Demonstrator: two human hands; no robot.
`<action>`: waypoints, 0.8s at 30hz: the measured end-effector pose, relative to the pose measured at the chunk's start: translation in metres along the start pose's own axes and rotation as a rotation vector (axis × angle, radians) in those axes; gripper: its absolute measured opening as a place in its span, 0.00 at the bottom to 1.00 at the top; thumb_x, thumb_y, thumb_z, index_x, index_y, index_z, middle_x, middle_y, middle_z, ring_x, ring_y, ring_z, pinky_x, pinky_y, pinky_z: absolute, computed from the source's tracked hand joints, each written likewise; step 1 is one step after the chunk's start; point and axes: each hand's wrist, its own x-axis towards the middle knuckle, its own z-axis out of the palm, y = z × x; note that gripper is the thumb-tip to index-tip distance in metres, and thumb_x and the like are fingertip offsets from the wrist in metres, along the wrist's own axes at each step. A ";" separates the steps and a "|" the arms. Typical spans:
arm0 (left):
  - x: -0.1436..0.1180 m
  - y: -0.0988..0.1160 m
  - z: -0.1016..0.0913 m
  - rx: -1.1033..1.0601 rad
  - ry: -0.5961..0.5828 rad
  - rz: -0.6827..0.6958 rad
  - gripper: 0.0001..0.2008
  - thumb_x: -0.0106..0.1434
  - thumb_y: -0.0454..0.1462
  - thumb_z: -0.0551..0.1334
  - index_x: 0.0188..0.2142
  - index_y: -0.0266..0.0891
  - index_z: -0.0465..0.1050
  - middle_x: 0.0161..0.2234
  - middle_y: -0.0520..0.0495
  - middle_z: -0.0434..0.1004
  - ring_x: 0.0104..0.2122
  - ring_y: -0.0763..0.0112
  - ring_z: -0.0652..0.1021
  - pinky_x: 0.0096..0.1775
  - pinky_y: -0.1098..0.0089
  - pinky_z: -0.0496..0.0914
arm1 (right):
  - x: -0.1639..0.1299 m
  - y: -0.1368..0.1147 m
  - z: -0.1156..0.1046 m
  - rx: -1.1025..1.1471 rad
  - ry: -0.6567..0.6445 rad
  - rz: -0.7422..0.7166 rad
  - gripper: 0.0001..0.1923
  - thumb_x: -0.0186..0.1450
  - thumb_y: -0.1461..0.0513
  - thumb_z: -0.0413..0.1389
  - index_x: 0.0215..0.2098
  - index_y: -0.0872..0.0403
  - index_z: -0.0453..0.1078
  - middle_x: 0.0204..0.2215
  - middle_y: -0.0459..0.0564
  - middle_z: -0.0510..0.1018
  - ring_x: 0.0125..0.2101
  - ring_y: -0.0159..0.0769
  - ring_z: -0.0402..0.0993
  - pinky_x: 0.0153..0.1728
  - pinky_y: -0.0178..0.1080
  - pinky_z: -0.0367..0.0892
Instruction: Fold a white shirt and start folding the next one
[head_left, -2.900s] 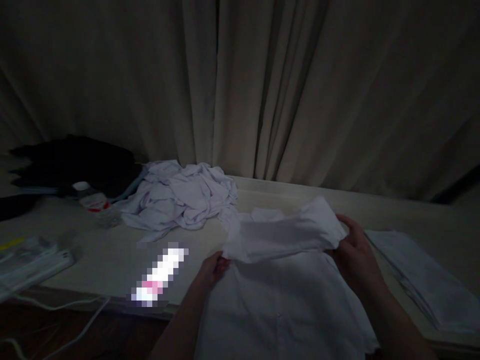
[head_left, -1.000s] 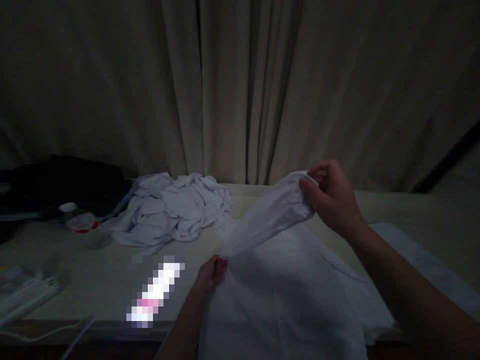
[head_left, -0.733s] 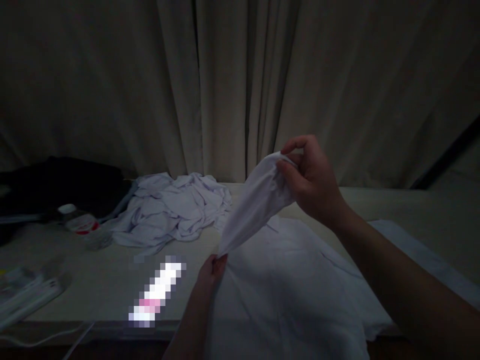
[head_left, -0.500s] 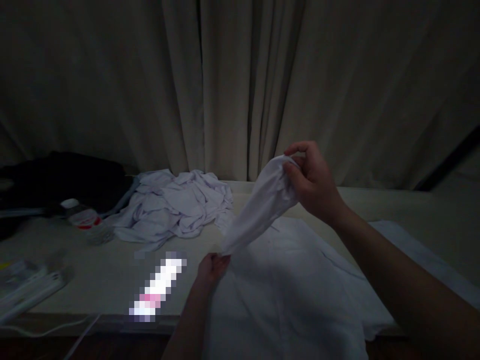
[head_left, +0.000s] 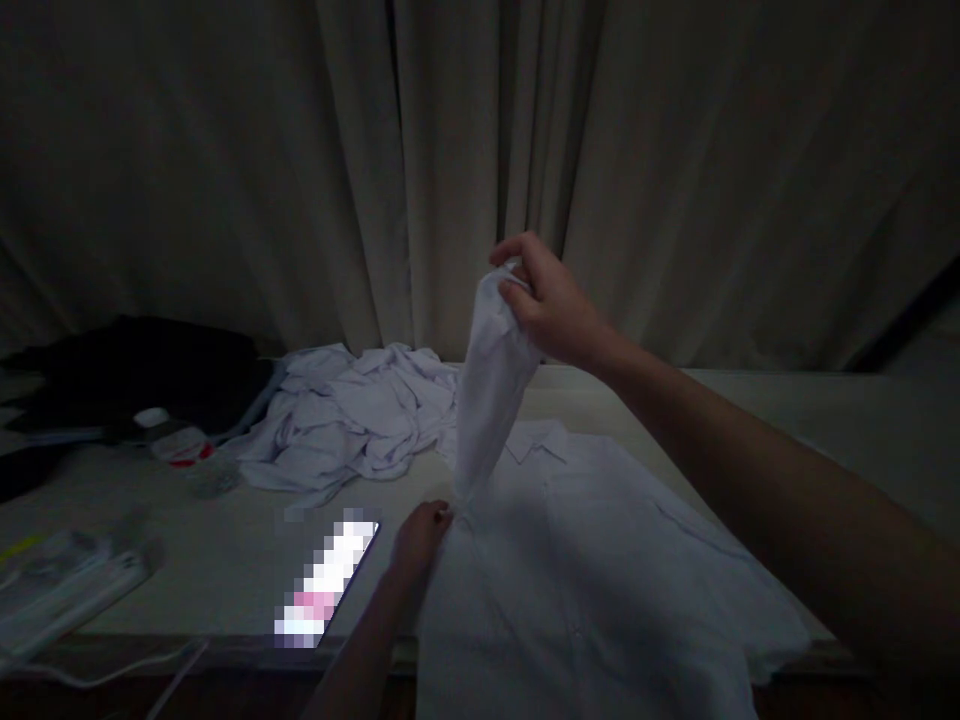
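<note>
Both hands pinch my white shirt's (head_left: 600, 560) sleeve (head_left: 487, 390), right hand (head_left: 551, 305) high, left hand (head_left: 420, 535) at its base; I judge overpulling could drag it off the table (head_left: 210, 560).

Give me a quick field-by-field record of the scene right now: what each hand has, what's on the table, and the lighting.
left hand: left hand pins the white shirt at the shoulder seam
right hand: right hand pinches the sleeve end, lifted above the table
shirt: body flat on the table, collar away from the person
other items: crumpled white clothes, dark bundle, lit phone, bottle lying down
backdrop: closed curtain
lighting: very dim
</note>
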 end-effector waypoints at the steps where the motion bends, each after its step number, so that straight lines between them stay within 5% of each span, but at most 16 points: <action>1: 0.000 0.000 0.001 0.033 0.007 0.012 0.15 0.59 0.40 0.55 0.43 0.38 0.72 0.41 0.42 0.76 0.40 0.66 0.75 0.44 0.69 0.65 | 0.005 -0.001 0.004 -0.006 -0.021 -0.020 0.11 0.62 0.67 0.45 0.43 0.52 0.58 0.38 0.45 0.69 0.40 0.34 0.66 0.46 0.43 0.61; 13: -0.003 -0.002 0.005 0.297 0.012 -0.064 0.13 0.61 0.43 0.49 0.35 0.40 0.68 0.35 0.43 0.77 0.36 0.64 0.76 0.32 0.69 0.62 | 0.031 -0.005 0.031 -0.069 -0.104 -0.101 0.12 0.64 0.67 0.44 0.46 0.52 0.57 0.40 0.46 0.69 0.44 0.36 0.66 0.50 0.44 0.60; 18: -0.002 -0.002 0.008 0.338 0.057 -0.116 0.15 0.61 0.43 0.48 0.41 0.39 0.65 0.40 0.40 0.76 0.39 0.62 0.76 0.35 0.66 0.63 | 0.006 -0.003 0.011 -0.072 -0.032 -0.051 0.12 0.63 0.67 0.45 0.45 0.51 0.60 0.36 0.45 0.69 0.40 0.35 0.67 0.45 0.43 0.62; 24: 0.002 0.001 0.011 0.335 0.061 -0.180 0.17 0.61 0.47 0.47 0.38 0.40 0.66 0.38 0.41 0.77 0.37 0.60 0.77 0.32 0.66 0.64 | -0.053 0.013 -0.029 -0.061 0.082 0.166 0.11 0.62 0.61 0.49 0.43 0.51 0.64 0.28 0.44 0.68 0.30 0.33 0.66 0.31 0.37 0.64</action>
